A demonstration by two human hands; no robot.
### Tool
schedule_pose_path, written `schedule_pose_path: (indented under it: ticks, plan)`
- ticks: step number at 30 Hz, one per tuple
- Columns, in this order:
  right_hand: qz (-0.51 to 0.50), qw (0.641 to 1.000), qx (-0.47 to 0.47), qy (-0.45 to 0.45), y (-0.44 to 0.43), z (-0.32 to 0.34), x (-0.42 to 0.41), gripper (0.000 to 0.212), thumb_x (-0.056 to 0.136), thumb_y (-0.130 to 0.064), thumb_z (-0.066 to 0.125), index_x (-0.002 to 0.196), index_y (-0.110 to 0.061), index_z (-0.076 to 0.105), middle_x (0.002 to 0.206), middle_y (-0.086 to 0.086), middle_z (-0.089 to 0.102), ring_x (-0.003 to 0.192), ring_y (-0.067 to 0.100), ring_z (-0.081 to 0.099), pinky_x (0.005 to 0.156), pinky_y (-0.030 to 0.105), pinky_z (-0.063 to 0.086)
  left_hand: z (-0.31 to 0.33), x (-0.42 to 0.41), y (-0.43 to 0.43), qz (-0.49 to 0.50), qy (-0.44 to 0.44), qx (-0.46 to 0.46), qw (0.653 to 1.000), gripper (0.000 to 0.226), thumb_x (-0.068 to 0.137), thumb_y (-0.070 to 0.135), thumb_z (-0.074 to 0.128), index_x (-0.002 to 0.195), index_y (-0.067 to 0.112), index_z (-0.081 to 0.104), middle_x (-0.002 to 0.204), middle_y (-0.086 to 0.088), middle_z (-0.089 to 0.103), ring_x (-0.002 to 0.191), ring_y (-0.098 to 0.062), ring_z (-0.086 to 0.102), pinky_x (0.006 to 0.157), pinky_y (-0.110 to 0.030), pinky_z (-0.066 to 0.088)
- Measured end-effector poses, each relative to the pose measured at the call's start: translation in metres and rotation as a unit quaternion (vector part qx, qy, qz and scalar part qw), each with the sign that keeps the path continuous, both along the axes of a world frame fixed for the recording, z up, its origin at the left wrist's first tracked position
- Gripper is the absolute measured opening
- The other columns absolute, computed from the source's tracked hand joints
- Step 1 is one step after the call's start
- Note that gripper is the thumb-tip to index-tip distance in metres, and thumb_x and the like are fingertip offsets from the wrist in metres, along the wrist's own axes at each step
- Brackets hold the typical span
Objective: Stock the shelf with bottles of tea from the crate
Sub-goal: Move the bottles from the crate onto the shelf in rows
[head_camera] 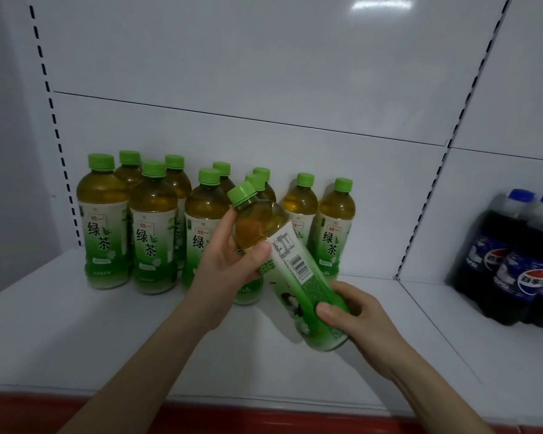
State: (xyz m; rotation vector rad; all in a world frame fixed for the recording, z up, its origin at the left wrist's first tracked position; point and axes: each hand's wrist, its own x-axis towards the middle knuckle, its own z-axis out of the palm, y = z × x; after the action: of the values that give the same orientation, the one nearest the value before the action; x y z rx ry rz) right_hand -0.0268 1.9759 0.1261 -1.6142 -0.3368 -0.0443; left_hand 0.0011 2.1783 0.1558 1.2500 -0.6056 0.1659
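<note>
Both of my hands hold one green-tea bottle (282,261) tilted over the white shelf (76,324), its green cap pointing up and left. My left hand (229,255) grips its upper part below the neck. My right hand (351,311) wraps around its base. Behind it, several upright tea bottles (152,227) with green caps and green labels stand in rows against the back panel. The crate is out of view.
A shrink-wrapped pack of dark cola bottles (514,264) with blue caps stands on the neighbouring shelf section at the right. A slotted upright (420,214) divides the two sections. A red strip (76,411) runs along the shelf's front edge.
</note>
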Motion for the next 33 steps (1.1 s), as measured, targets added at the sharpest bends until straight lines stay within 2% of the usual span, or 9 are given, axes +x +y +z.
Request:
schedule_pose_path:
  ticks: [3, 7, 9, 15, 19, 23, 25, 29, 33]
  plan:
    - [-0.084, 0.994, -0.017, -0.062, 0.004, 0.002, -0.003, 0.060, 0.046, -0.042, 0.077, 0.102, -0.026, 0.065, 0.097, -0.012, 0.072, 0.091, 0.006, 0.067, 0.070, 0.014, 0.051, 0.010, -0.004, -0.004, 0.039, -0.021, 0.031, 0.999, 0.043, 0.075, 0.030, 0.067, 0.112, 0.045, 0.053, 0.109, -0.004, 0.065, 0.104, -0.033, 0.060, 0.082, -0.052, 0.053]
    - [-0.190, 0.970, -0.087, -0.127, 0.014, -0.002, -0.006, 0.055, 0.050, -0.033, 0.083, 0.097, -0.038, 0.055, 0.095, -0.015, 0.066, 0.090, -0.007, 0.059, 0.070, 0.008, 0.047, 0.017, -0.002, -0.011, 0.084, 0.035, -0.009, 0.996, 0.036, 0.068, 0.034, 0.070, 0.102, 0.039, 0.059, 0.099, 0.005, 0.068, 0.093, -0.019, 0.067, 0.075, -0.048, 0.057]
    - [-0.171, 0.972, -0.120, -0.110, 0.015, -0.002, -0.005, 0.053, 0.055, -0.027, 0.086, 0.094, -0.035, 0.052, 0.095, -0.014, 0.062, 0.089, -0.005, 0.058, 0.071, 0.013, 0.050, 0.016, -0.002, -0.010, 0.089, 0.040, -0.019, 0.995, 0.038, 0.070, 0.027, 0.073, 0.104, 0.037, 0.059, 0.098, 0.004, 0.070, 0.090, -0.019, 0.067, 0.077, -0.052, 0.055]
    - [0.058, 0.988, -0.140, 0.006, -0.013, 0.022, 0.007, 0.069, 0.048, -0.051, 0.081, 0.108, -0.023, 0.061, 0.108, -0.007, 0.068, 0.107, 0.011, 0.061, 0.091, 0.026, 0.051, 0.022, 0.001, -0.002, -0.002, 0.013, 0.002, 1.000, 0.054, 0.071, 0.017, 0.062, 0.122, 0.026, 0.049, 0.096, 0.004, 0.071, 0.088, -0.014, 0.068, 0.065, -0.026, 0.054]
    - [0.173, 0.975, -0.135, 0.045, -0.011, 0.033, 0.009, 0.058, 0.066, -0.011, 0.076, 0.118, -0.023, 0.055, 0.113, 0.001, 0.069, 0.106, 0.018, 0.065, 0.083, 0.026, 0.053, 0.023, 0.003, -0.007, -0.051, 0.012, 0.044, 0.998, 0.051, 0.069, 0.033, 0.073, 0.114, 0.037, 0.051, 0.108, 0.005, 0.067, 0.096, -0.013, 0.065, 0.071, -0.027, 0.055]
    - [0.070, 0.989, -0.126, 0.028, -0.008, 0.024, 0.010, 0.052, 0.068, 0.000, 0.075, 0.111, -0.021, 0.056, 0.097, -0.005, 0.074, 0.091, 0.012, 0.069, 0.073, 0.022, 0.055, 0.018, -0.001, -0.014, 0.086, -0.021, 0.125, 0.988, 0.039, 0.086, 0.016, 0.058, 0.110, 0.044, 0.046, 0.104, 0.013, 0.063, 0.091, 0.000, 0.064, 0.076, -0.017, 0.053]
    - [-0.003, 0.992, -0.124, 0.022, -0.006, 0.015, 0.019, 0.051, 0.067, -0.006, 0.077, 0.111, -0.019, 0.055, 0.093, -0.006, 0.073, 0.087, 0.009, 0.069, 0.069, 0.020, 0.055, 0.000, -0.002, -0.007, 0.197, -0.080, 0.265, 0.941, 0.039, 0.086, 0.021, 0.058, 0.123, 0.032, 0.048, 0.111, 0.008, 0.059, 0.093, 0.003, 0.058, 0.078, -0.008, 0.046]
    - [-0.112, 0.985, -0.132, 0.021, -0.001, -0.001, 0.043, 0.053, 0.067, -0.016, 0.079, 0.108, -0.019, 0.047, 0.103, -0.001, 0.065, 0.091, 0.011, 0.064, 0.072, 0.025, 0.056, -0.047, -0.003, 0.010, 0.204, -0.068, 0.580, 0.786, 0.088, 0.062, 0.074, 0.028, 0.132, 0.024, 0.045, 0.133, 0.001, 0.050, 0.118, -0.013, 0.047, 0.096, -0.025, 0.040]
    - [-0.150, 0.978, -0.148, -0.011, 0.007, -0.011, 0.059, 0.056, 0.067, -0.017, 0.080, 0.107, -0.020, 0.041, 0.106, -0.005, 0.058, 0.097, 0.013, 0.060, 0.082, 0.029, 0.052, -0.074, -0.002, 0.011, 0.191, -0.059, 0.686, 0.700, 0.101, 0.050, 0.076, 0.009, 0.132, 0.026, 0.043, 0.135, -0.003, 0.044, 0.124, -0.020, 0.040, 0.103, -0.031, 0.033]
